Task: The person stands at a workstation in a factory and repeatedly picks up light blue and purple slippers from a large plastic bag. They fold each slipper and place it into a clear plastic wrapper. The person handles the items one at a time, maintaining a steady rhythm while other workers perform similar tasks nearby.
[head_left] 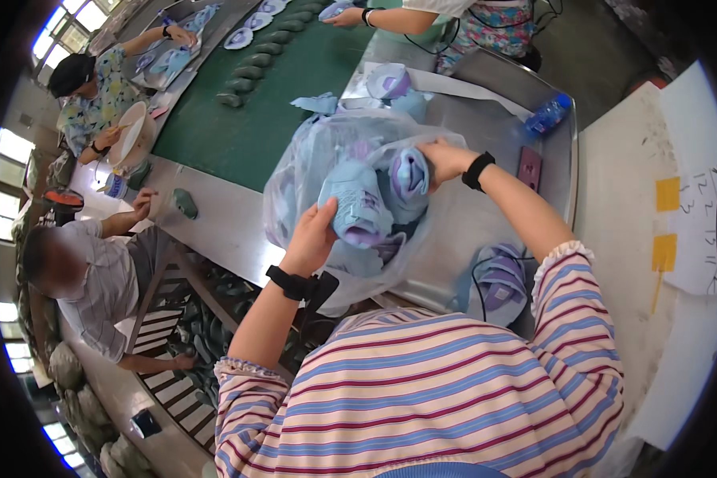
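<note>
A clear plastic bag (283, 195) full of light blue and purple shoe uppers stands open in front of me on the metal table. My left hand (314, 237) grips a light blue shoe upper (352, 199) over the bag's mouth, thumb on its side, its purple-lined opening toward me. Beside it, my right hand (444, 162) is closed on a second shoe upper (409, 182), which is folded and shows purple inside. Just past the bag, more uppers (389, 81) lie in a loose pile.
A green belt (207, 131) carries rows of dark shoe lasts (256, 60). At right on the metal table (446, 275) are a blue bottle (548, 116), a dark red case (530, 169) and stacked uppers (499, 285). Co-workers sit left; a rack (163, 319) holds lasts.
</note>
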Tool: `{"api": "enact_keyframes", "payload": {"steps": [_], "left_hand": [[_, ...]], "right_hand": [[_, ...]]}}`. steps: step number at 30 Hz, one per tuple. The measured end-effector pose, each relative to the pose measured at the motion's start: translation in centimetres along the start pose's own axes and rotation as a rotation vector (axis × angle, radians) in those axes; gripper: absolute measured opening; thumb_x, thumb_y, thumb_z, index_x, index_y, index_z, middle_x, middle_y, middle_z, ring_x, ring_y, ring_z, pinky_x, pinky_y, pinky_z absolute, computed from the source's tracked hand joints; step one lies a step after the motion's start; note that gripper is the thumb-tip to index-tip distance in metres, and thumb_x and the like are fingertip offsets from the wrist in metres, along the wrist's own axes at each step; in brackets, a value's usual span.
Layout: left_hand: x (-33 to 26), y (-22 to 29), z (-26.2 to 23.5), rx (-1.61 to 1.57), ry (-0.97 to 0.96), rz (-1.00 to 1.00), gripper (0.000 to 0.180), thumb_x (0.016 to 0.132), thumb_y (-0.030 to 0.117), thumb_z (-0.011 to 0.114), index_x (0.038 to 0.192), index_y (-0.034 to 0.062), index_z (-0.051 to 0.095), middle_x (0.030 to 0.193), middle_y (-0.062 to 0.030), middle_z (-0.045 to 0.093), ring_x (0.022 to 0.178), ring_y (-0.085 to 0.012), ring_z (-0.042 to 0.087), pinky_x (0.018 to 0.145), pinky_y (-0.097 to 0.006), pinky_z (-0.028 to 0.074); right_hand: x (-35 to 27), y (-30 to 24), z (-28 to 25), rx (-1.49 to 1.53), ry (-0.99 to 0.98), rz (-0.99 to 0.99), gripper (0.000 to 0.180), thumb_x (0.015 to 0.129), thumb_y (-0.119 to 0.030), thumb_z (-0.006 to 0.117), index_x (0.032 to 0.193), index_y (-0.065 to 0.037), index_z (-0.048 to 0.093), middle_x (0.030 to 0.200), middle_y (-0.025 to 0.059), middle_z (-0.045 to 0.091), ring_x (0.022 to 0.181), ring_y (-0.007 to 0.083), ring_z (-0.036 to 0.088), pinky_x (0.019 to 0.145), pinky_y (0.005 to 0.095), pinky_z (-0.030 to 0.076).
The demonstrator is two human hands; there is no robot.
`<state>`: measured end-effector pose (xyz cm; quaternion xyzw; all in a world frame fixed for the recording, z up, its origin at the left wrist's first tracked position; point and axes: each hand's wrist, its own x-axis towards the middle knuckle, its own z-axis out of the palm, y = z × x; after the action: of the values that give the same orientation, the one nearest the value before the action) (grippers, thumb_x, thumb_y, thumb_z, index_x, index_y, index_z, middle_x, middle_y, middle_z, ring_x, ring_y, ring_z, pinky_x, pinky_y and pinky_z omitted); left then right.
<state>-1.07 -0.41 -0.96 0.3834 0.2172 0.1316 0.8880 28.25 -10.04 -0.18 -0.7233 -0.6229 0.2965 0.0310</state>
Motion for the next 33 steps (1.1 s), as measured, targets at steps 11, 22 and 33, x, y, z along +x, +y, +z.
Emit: {"api": "enact_keyframes", "payload": {"steps": [11,22,33], "left_hand": [[1.8,-0.5,-5.3,-0.355,0.025,0.216,0.041,0.092,0.029,0.041,0.125,0.0055,0.037,0.123,-0.0099,0.047,0.113,-0.0254,0.045,0.098,-0.042,0.033],[1.6,6.7,1.5,0.959,0.092,0.600,0.040,0.084,-0.002,0.038,0.123,0.0062,0.045,0.113,-0.0125,0.053,0.108,-0.0251,0.048,0.098,-0.035,0.031],[3.3,4.7,4.1,0.264,-0.221,0.054,0.044,0.087,0.032,0.048,0.115,-0.0020,0.049,0.115,-0.0109,0.052,0.112,-0.0203,0.046,0.095,-0.031,0.034]], "right_hand": [[-5.5,-3.9,5.3,0.080,0.271,-0.370,0.074,0.048,-0.006,0.078,0.115,-0.015,0.048,0.115,0.0106,0.050,0.110,0.0308,0.044,0.093,0.0389,0.036],[-8.1,-6.5,-3.6,0.660,0.240,-0.234,0.064,0.051,-0.004,0.078,0.108,-0.007,0.050,0.103,0.0048,0.055,0.094,0.0150,0.051,0.085,0.0287,0.040],[-6.5,-8.8,-4.9,0.752,0.703,-0.436,0.048,0.054,-0.001,0.076,0.095,-0.008,0.051,0.097,-0.0002,0.052,0.086,0.0104,0.050,0.078,0.0262,0.042]]}}
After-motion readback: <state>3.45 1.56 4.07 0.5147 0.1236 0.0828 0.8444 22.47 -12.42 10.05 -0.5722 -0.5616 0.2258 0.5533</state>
